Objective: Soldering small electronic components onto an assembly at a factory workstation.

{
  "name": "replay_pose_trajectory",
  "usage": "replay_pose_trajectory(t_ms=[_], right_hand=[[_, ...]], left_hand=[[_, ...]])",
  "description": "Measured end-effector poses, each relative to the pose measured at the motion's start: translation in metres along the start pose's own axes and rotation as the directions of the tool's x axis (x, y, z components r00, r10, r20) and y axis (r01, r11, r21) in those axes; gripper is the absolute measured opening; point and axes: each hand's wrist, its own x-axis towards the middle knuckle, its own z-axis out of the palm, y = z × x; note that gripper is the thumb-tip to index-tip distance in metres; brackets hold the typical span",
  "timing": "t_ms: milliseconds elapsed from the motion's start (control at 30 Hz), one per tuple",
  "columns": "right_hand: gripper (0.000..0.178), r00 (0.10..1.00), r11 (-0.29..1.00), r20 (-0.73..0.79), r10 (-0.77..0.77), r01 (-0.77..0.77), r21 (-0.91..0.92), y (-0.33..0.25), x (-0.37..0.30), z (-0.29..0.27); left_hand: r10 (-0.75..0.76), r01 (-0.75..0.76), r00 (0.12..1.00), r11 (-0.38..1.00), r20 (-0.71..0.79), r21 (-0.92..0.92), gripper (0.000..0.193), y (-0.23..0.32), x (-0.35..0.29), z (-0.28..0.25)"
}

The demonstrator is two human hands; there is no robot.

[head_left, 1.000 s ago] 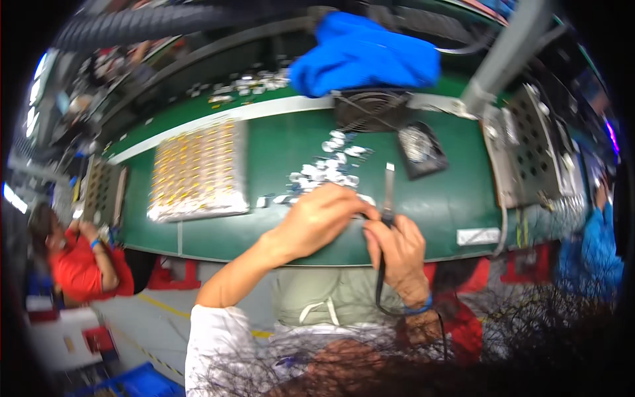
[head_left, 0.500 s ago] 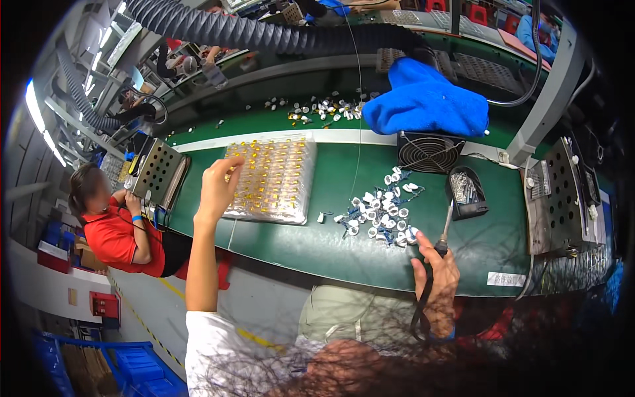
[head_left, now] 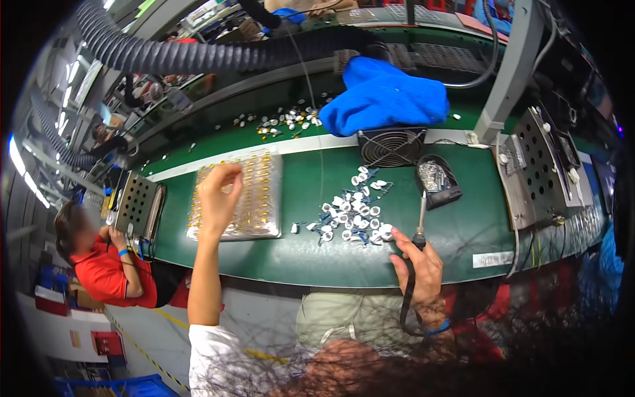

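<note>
Your left hand (head_left: 219, 192) hovers over the clear tray of small gold parts (head_left: 239, 197), fingers pinched together at the tips — whether a part sits between them is too small to tell. Your right hand (head_left: 417, 264) is closed around the soldering iron (head_left: 421, 221), whose long axis runs up and away from you, tip toward the black holder (head_left: 438, 182) by the fan (head_left: 391, 145). The pile of small white parts (head_left: 350, 215) lies on the green table (head_left: 304, 251) between your hands — just left of the iron's grip, well right of the tray, so the right hand is nearer
</note>
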Motion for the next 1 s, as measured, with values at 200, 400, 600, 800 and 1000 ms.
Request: replay_pose_trajectory(t_ms=[200,400,600,800,1000], right_hand=[[0.037,0.998,0.995,-0.045,-0.041,0.045,0.084,-0.005,0.005,-0.008],[0.043,0.994,0.992,-0.104,-0.021,0.033,0.121,0.002,-0.018,-0.018],[0.045,0.994,0.996,-0.109,0.020,-0.011,0.084,0.002,-0.031,-0.033],[0.034,0.986,0.999,-0.166,0.029,-0.033,-0.017,-0.002,-0.032,-0.028],[0.032,0.989,0.999,-0.142,-0.030,0.025,-0.039,0.003,-0.029,-0.023]], left_hand=[[0.195,0.054,0.919,0.797,0.342,-0.601,0.021,0.112,-0.020,0.057],[0.165,0.309,0.863,0.577,0.478,-0.756,0.015,0.140,-0.025,0.104],[0.091,0.390,0.863,0.508,0.498,-0.768,0.014,0.139,-0.040,0.130],[0.212,0.172,0.879,0.692,0.426,-0.701,0.013,0.146,-0.046,0.133],[0.263,0.096,0.871,0.737,0.415,-0.669,0.014,0.144,-0.047,0.130]])
